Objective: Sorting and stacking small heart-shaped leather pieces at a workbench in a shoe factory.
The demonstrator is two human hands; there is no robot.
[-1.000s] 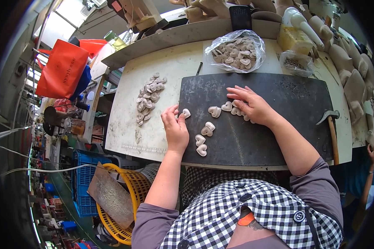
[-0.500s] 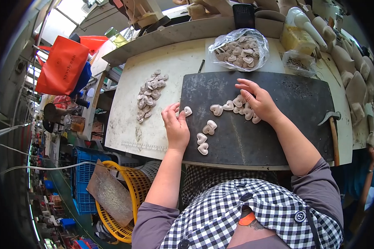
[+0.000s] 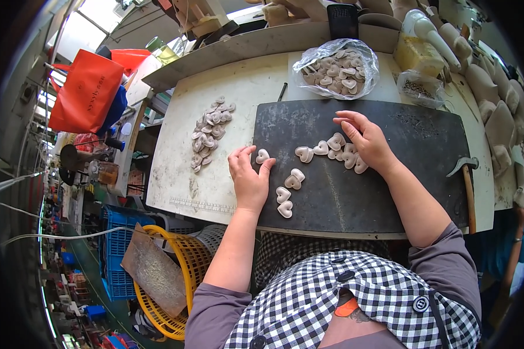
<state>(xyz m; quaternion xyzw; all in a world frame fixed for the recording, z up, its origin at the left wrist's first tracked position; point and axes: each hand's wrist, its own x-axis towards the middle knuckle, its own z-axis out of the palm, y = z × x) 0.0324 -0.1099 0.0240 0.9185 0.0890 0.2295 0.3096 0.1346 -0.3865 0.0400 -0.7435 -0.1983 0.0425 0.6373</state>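
My left hand [image 3: 249,180] rests at the left edge of a black mat [image 3: 384,203], thumb and fingers apart around a pale padded heart [image 3: 262,155]. Above the mat's middle, my right hand [image 3: 367,139] is open, its fingers stretched to the left and nothing in them. Beside its palm lies a cluster of hearts [image 3: 348,157], some partly overlapping. Two more hearts [image 3: 303,153] continue the row toward the left. Nearer to me, a loose line of several hearts [image 3: 284,195] runs down the mat.
A pile of hearts [image 3: 206,136] lies on the white table [image 3: 174,145] at left. Behind the mat stand a clear bag of hearts [image 3: 335,70] and a small bag of metal bits [image 3: 419,88]. A hammer [image 3: 468,192] lies at the mat's right edge. A yellow basket [image 3: 186,262] stands at lower left.
My left thumb has moved away from the heart, which now lies free between thumb and fingers. My right hand has shifted slightly right, showing more of the cluster.
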